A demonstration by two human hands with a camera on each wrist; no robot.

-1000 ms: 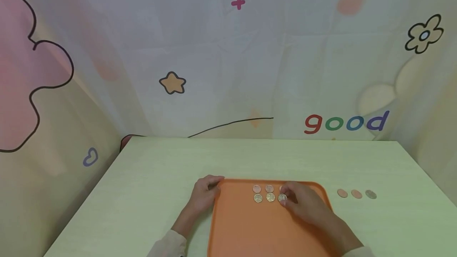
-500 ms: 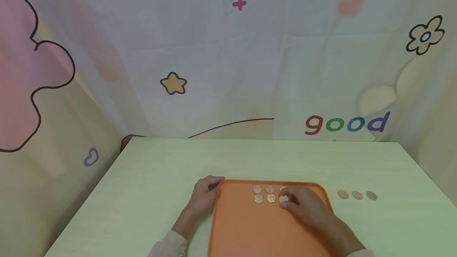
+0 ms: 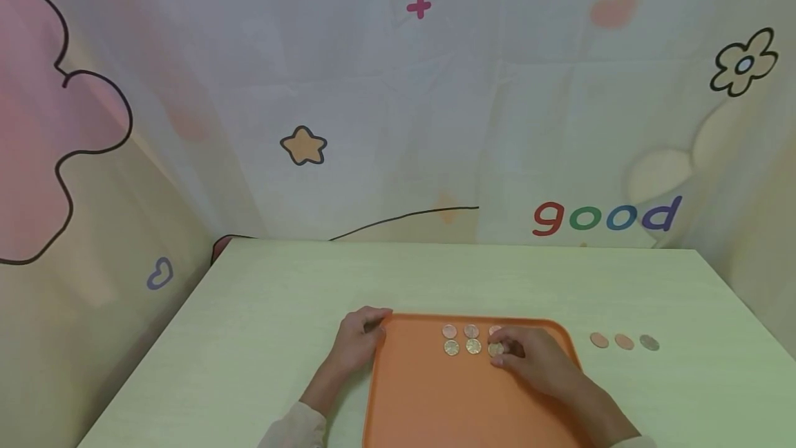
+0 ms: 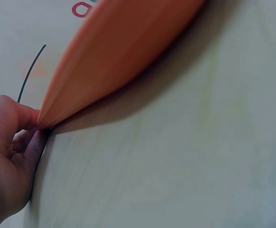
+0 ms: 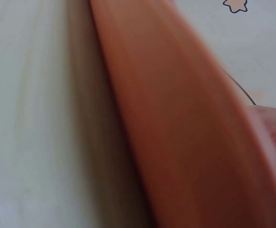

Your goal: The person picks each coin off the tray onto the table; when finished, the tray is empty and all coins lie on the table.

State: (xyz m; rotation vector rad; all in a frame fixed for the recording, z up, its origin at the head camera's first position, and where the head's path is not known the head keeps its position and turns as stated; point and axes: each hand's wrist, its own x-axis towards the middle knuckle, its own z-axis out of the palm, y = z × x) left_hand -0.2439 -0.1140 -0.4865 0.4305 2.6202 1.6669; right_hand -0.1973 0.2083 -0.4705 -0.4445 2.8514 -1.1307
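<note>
An orange tray lies on the pale table. My left hand grips its far left corner, with fingers at the rim and below it in the left wrist view. Over the tray, my right hand has its thumb and fingertips at opposite edges of a gold-coloured coin, partly covering it. Left of this coin lie two more gold-coloured coins. Behind them sits a row of pinkish and silvery coins, the rightmost partly hidden by my fingers. The tray wall blocks most of the right wrist view.
Two copper-coloured coins and a dark grey coin lie in a row on the table, right of the tray. A printed curtain hangs behind the table and along its sides.
My right thumb and fingers have spread a little, and the coin between them has shifted slightly to the right and nearer. The left hand stays at the tray corner.
</note>
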